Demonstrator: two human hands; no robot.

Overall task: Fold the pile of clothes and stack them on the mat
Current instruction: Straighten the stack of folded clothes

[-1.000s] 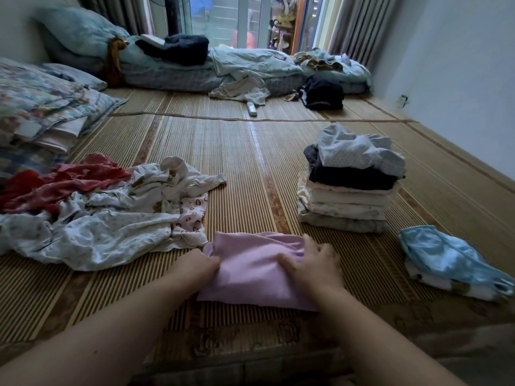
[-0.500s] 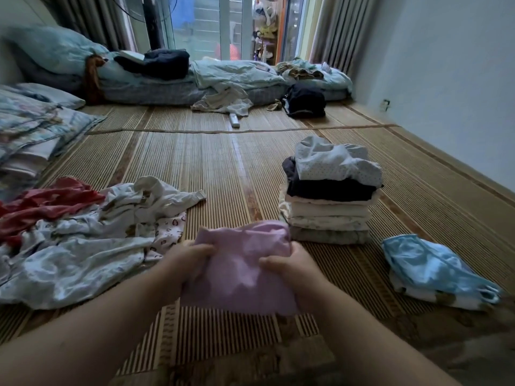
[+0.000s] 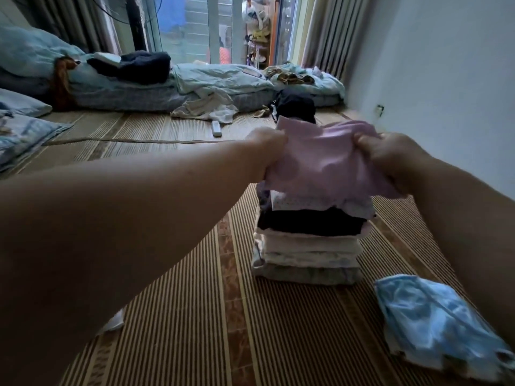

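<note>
A folded pink garment [image 3: 320,162] hangs just above the stack of folded clothes [image 3: 306,246] on the striped woven mat [image 3: 195,316]. My left hand [image 3: 267,151] grips its left edge. My right hand [image 3: 390,154] grips its right edge. The garment's lower edge touches or nearly touches the top piece of the stack, a white dotted one. My left forearm hides the unfolded pile at the left; only a white scrap [image 3: 114,324] shows under it.
A folded light blue garment [image 3: 434,321] lies on the mat at the right front. At the back are a low mattress with bedding [image 3: 195,87], a dark bag [image 3: 295,107], loose white cloth [image 3: 209,107] and a remote [image 3: 216,128]. Pillows [image 3: 22,126] lie at the left; a wall stands at the right.
Both hands lifted the pink garment off the mat and carried it forward and right, over the stack. The camera view swung right, so the unfolded pile left the frame.
</note>
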